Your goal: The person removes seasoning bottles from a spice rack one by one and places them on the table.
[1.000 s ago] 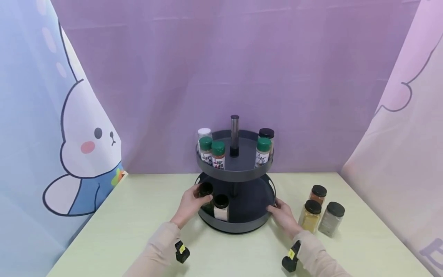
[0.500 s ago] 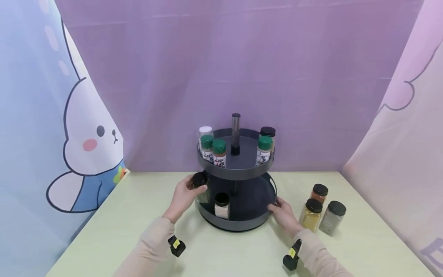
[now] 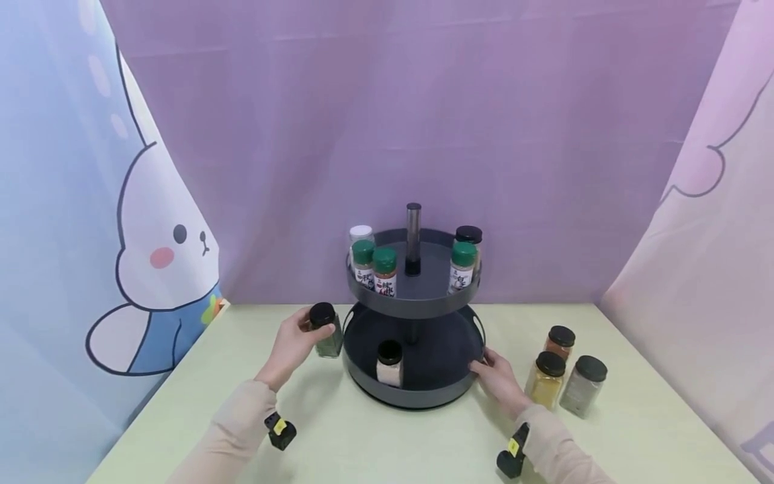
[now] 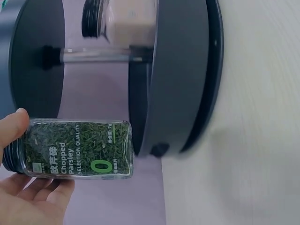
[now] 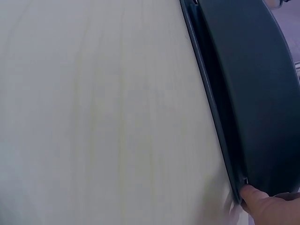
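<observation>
My left hand grips a glass jar of chopped parsley near its black lid. In the head view the jar hangs upright, just left of the two-tier round rack. Its base comes right up to the lower tier's wall in the left wrist view. My right hand holds the right side of the lower tier's rim, with the thumb pressed against the dark wall. One black-lidded jar with pale pink contents stands in the lower tier, at the front left.
Several bottles stand on the upper tier: green-capped bottles, a white-capped one and a black-capped one. Right of the rack, on the pale table, are yellow, grey and reddish jars. A purple curtain hangs behind.
My left hand has lifted the parsley jar out of the lower tier and carried it left, beyond the rim. The right hand stays at the rim.
</observation>
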Action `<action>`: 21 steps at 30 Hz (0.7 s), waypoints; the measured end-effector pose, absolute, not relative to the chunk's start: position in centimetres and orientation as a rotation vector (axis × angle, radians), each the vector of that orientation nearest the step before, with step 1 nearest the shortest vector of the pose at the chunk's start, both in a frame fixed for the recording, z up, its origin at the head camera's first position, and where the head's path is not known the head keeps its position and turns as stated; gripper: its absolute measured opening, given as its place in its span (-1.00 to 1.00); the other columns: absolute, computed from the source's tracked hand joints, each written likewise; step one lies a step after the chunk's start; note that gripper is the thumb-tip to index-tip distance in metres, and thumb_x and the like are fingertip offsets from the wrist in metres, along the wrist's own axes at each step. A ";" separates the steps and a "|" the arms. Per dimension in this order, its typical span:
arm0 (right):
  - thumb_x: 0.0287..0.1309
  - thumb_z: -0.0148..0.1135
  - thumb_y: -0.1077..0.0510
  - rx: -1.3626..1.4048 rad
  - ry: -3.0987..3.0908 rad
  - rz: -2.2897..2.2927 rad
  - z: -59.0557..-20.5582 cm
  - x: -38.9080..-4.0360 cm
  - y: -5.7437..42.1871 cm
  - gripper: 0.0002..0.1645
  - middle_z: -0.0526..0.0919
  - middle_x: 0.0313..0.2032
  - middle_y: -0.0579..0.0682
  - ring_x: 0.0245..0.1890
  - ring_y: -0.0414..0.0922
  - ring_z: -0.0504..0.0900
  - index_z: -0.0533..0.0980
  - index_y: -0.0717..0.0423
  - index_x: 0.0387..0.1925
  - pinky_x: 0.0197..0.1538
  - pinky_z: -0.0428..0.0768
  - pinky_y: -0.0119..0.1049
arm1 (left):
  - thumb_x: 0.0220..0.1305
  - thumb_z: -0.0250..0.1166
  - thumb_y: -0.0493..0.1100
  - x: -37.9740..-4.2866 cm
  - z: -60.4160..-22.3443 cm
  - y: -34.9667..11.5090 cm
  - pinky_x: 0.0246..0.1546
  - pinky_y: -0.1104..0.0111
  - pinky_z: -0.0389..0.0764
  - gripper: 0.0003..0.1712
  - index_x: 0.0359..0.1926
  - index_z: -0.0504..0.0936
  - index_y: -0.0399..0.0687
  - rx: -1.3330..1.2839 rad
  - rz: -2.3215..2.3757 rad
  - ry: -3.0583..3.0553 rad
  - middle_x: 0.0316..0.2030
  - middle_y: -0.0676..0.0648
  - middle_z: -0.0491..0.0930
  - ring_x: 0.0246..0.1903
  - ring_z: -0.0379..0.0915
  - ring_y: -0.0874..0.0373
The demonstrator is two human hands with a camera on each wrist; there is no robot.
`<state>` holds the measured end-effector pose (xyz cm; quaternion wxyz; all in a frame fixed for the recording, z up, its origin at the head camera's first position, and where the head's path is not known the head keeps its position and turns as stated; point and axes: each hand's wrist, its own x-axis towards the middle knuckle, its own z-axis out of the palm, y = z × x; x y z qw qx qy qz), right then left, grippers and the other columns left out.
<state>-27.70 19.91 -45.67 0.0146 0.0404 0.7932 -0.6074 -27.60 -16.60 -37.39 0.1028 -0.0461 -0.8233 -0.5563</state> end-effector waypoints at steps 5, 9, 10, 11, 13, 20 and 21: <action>0.13 0.01 0.30 0.125 2.466 -1.897 -45.7 -27.7 19.8 -0.24 0.01 0.33 0.47 0.32 0.24 -0.01 0.00 0.50 0.31 0.36 0.10 0.11 | 0.12 0.31 -0.12 -27.8 -37.6 -18.6 0.10 0.03 0.46 -0.38 0.19 0.37 -0.25 -0.072 -1.646 -2.429 0.12 -0.33 0.45 0.09 0.36 -0.13; 0.11 0.03 0.28 0.139 2.470 -1.890 -45.7 -27.8 19.7 -0.22 0.00 0.35 0.45 0.33 0.23 -0.04 -0.01 0.49 0.32 0.37 0.08 0.11 | 0.17 0.26 -0.09 -27.9 -37.8 -20.5 0.21 -0.03 0.34 -0.29 0.27 0.25 -0.29 0.012 -1.624 -2.443 0.21 -0.38 0.33 0.20 0.20 -0.20; 0.11 0.03 0.28 0.146 2.467 -1.891 -45.7 -27.9 19.7 -0.21 0.00 0.35 0.44 0.33 0.23 -0.04 -0.01 0.48 0.32 0.37 0.08 0.10 | 0.18 0.25 -0.09 -28.0 -37.9 -20.9 0.23 -0.04 0.31 -0.28 0.28 0.23 -0.31 0.037 -1.618 -2.444 0.22 -0.39 0.30 0.22 0.17 -0.22; 0.11 0.03 0.28 0.144 2.468 -1.890 -45.8 -27.9 19.7 -0.21 -0.01 0.35 0.44 0.33 0.23 -0.05 -0.02 0.48 0.32 0.37 0.07 0.10 | 0.19 0.25 -0.09 -28.0 -38.0 -21.3 0.25 -0.04 0.29 -0.28 0.29 0.22 -0.32 0.065 -1.616 -2.443 0.23 -0.39 0.29 0.23 0.15 -0.22; 0.11 0.03 0.28 0.139 2.465 -1.893 -45.8 -27.8 19.7 -0.21 -0.02 0.35 0.44 0.33 0.24 -0.06 -0.02 0.49 0.32 0.37 0.08 0.10 | 0.20 0.24 -0.11 -28.1 -38.3 -21.9 0.26 -0.06 0.27 -0.29 0.28 0.21 -0.34 0.115 -1.610 -2.433 0.23 -0.41 0.28 0.23 0.13 -0.24; 0.12 0.01 0.30 0.132 2.467 -1.903 -45.7 -27.6 19.8 -0.23 0.00 0.34 0.46 0.33 0.23 -0.04 -0.01 0.50 0.31 0.37 0.08 0.10 | 0.16 0.25 -0.18 -28.8 -39.7 -23.3 0.27 -0.04 0.27 -0.33 0.23 0.26 -0.40 0.215 -1.574 -2.399 0.20 -0.46 0.30 0.22 0.15 -0.27; 0.12 0.01 0.31 0.129 2.465 -1.903 -45.7 -27.6 19.8 -0.23 0.00 0.34 0.46 0.33 0.23 -0.04 -0.02 0.50 0.31 0.37 0.08 0.10 | 0.16 0.25 -0.19 -28.9 -39.9 -23.6 0.27 -0.04 0.27 -0.34 0.23 0.27 -0.40 0.221 -1.561 -2.404 0.20 -0.47 0.30 0.22 0.15 -0.27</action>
